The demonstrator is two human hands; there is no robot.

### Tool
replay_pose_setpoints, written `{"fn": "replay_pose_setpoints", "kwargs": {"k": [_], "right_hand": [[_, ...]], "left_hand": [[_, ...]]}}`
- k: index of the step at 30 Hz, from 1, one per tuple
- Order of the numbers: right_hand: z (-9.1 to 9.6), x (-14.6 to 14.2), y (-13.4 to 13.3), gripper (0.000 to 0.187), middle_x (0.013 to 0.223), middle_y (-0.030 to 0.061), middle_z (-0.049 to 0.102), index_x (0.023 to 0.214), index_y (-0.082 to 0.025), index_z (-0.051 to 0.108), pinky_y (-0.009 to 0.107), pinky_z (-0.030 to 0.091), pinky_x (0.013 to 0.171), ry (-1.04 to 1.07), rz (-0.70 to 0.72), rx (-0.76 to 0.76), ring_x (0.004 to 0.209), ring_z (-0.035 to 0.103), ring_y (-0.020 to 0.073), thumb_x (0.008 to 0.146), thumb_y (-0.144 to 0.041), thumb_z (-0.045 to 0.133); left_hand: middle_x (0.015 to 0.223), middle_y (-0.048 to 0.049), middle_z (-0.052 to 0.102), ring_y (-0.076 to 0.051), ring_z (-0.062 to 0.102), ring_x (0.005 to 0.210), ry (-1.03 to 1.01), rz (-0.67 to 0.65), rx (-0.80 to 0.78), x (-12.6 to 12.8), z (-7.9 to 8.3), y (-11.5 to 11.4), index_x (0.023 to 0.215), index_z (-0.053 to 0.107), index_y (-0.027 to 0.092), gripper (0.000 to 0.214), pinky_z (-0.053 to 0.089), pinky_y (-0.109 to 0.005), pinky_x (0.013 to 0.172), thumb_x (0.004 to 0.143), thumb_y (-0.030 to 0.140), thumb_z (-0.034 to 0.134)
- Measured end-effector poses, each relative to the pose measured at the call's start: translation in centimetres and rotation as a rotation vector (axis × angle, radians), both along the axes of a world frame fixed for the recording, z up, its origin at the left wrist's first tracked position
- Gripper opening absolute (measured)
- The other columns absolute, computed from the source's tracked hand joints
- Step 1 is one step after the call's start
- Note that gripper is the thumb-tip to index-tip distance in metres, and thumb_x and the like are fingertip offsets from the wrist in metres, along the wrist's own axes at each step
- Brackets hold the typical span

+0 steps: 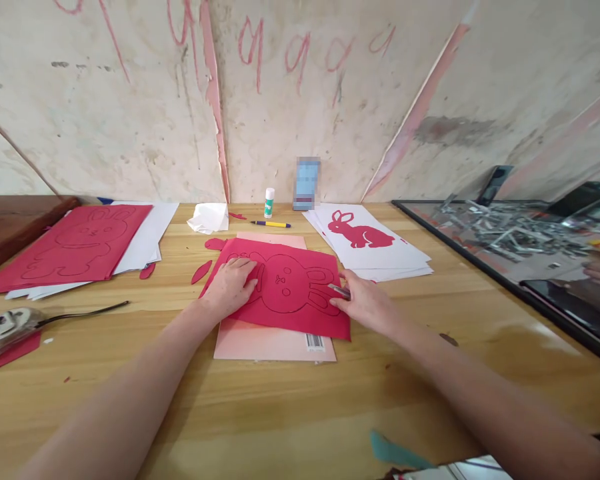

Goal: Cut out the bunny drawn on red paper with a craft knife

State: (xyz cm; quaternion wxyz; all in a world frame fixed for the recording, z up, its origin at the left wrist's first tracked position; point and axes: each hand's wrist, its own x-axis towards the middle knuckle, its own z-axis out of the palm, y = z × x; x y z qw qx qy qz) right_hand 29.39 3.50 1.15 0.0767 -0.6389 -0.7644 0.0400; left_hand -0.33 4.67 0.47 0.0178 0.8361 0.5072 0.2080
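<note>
A red sheet of paper (290,267) lies sideways in front of me, with a rabbit outline drawn on it in dark line. Under it is a pale pink booklet (275,343) with a barcode. My left hand (233,283) rests on the left part of the sheet, fingers spread over the rabbit's body. At the sheet's right edge, by the drawn ears, my right hand (363,300) is closed around a slim grey pen-like tool (339,291); its exact kind is unclear.
On the left lie a second red rabbit drawing (87,240) over white sheets and a tape measure (10,330). Behind stand a glue stick (269,203) and a phone (307,183), near a yellow pen (271,224). White paper bears a red rabbit cutout (363,233). Metal pieces (480,223) fill the right.
</note>
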Motion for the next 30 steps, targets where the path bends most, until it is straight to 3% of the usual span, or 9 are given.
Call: {"fn": "replay_pose_setpoints", "kwargs": {"k": [4,7,12,17,20,24,30], "right_hand": [[0.1,-1.1,-0.6,0.028,0.099,0.0125,0.068,0.107,-0.015,0.055,0.032,0.044,0.069,-0.015,0.043,-0.035,0.09,0.064,0.0245,0.08,-0.021,0.059],[0.9,-2.0,-1.8,0.032,0.104,0.0139,0.065,0.115,-0.014,0.053,0.035,0.044,0.072,-0.035,0.116,0.01,0.095,0.061,0.0267,0.084,-0.023,0.054],[2.7,-4.5,-4.5,0.021,0.097,0.0101,0.062,0.101,-0.016,0.059,0.033,0.043,0.071,-0.054,0.537,-0.026,0.09,0.059,0.0231,0.085,-0.03,0.055],[3.2,-5.9,-5.0,0.011,0.09,0.0091,0.063,0.089,-0.014,0.061,0.03,0.041,0.062,-0.246,0.683,-0.039,0.083,0.058,0.0217,0.081,-0.013,0.054],[2.8,-6.1,-5.1,0.019,0.085,0.0094,0.063,0.086,-0.013,0.062,0.029,0.04,0.059,-0.322,0.754,0.048,0.077,0.057,0.0204,0.075,-0.002,0.053],[1.9,-6.2,-5.5,0.019,0.078,0.0094,0.062,0.082,-0.014,0.062,0.029,0.036,0.051,-0.395,0.805,0.177,0.066,0.053,0.0187,0.071,0.0,0.054],[1.1,-5.5,-5.6,0.013,0.075,0.0069,0.059,0.083,-0.014,0.059,0.028,0.031,0.046,-0.378,0.811,0.287,0.068,0.052,0.0195,0.074,-0.005,0.058]], "left_hand": [[0.119,-0.0119,0.061,-0.028,0.053,0.116,0.015,0.029,0.011,-0.3,-0.1,0.1,0.117,0.057,0.014,0.033,0.044,-0.048,0.098,0.085,0.021,0.054],[0.124,-0.0123,0.058,-0.028,0.052,0.119,0.018,0.051,0.014,-0.6,0.2,0.1,0.121,0.055,0.013,0.037,0.042,-0.046,0.1,0.086,0.023,0.053],[0.127,-0.0123,0.057,-0.026,0.051,0.12,0.031,0.088,-0.008,-0.6,1.4,0.1,0.124,0.053,0.012,0.039,0.042,-0.041,0.102,0.088,0.028,0.05],[0.125,-0.0099,0.06,-0.026,0.054,0.117,0.127,0.041,-0.131,-0.2,2.9,0.4,0.121,0.057,0.015,0.038,0.043,-0.039,0.1,0.087,0.03,0.051],[0.118,-0.0065,0.064,-0.026,0.058,0.111,0.199,0.022,-0.224,-0.2,3.9,1.7,0.114,0.062,0.02,0.033,0.047,-0.038,0.094,0.083,0.032,0.058],[0.116,-0.009,0.062,-0.026,0.058,0.108,0.247,0.08,-0.265,0.2,4.8,4.7,0.113,0.061,0.018,0.03,0.047,-0.04,0.094,0.085,0.028,0.06],[0.119,-0.0089,0.056,-0.021,0.059,0.101,0.213,0.071,-0.286,2.4,4.0,8.6,0.119,0.053,0.016,0.033,0.051,-0.041,0.084,0.092,0.034,0.055]]}}
